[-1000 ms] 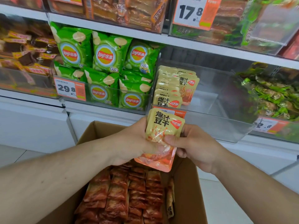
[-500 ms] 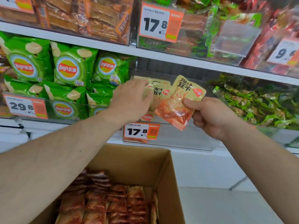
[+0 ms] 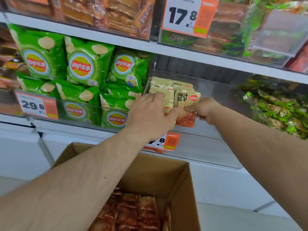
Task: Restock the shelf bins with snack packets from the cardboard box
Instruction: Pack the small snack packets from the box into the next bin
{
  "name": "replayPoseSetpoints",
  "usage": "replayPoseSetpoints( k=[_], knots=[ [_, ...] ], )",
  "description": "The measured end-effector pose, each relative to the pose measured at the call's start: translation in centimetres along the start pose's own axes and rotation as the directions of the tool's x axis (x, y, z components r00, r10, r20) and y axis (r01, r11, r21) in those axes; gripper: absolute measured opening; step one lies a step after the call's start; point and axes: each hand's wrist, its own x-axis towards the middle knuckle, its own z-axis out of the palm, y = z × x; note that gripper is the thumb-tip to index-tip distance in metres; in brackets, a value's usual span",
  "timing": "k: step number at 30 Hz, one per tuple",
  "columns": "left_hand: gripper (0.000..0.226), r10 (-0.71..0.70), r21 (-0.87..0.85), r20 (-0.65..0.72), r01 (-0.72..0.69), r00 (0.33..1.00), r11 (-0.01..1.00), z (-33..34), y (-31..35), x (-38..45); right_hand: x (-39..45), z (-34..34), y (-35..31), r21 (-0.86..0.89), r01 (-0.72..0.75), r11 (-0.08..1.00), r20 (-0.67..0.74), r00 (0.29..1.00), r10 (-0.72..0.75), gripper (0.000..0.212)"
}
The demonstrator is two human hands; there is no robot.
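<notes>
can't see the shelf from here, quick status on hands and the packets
Left hand pressing the packet row in the clear bin. Right hand pinching one packet, sliding it beside the row. Cardboard box still stocked. Nothing blocking.

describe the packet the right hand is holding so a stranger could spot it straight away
Start at the green crisp bags on the middle shelf and move right to the clear bin with a row of pale yellow packets. At the front of that row, the right hand pinches one packet. Unlike its neighbours, it shows its whole printed face, black characters above an orange-red bottom.
</notes>
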Motion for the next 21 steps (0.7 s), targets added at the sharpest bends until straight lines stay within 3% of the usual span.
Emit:
replayPoseSetpoints(
  k=[5, 14, 21],
  knots=[
    [0.057, 0.003, -0.025, -0.032, -0.004, 0.999, 1.0, 0.3, 0.0, -0.1, 1.8, 1.7, 0.5, 0.038, 0.08, 0.996, -0.1, 0.992, -0.076, 0.029],
    [0.058, -0.006, -0.055, -0.031, 0.004, 0.999, 0.999, 0.2, 0.0, -0.2, 2.2, 2.3, 1.4, -0.09, 0.042, 0.995, -0.181, 0.982, -0.058, 0.022],
    [0.059, -0.005, -0.055, -0.011, 0.005, 1.0, 0.998, 0.1, 0.0, -0.2, 2.4, 2.7, 1.7, -0.031, 0.012, 0.999, -0.089, 0.996, -0.015, 0.026]
  ],
)
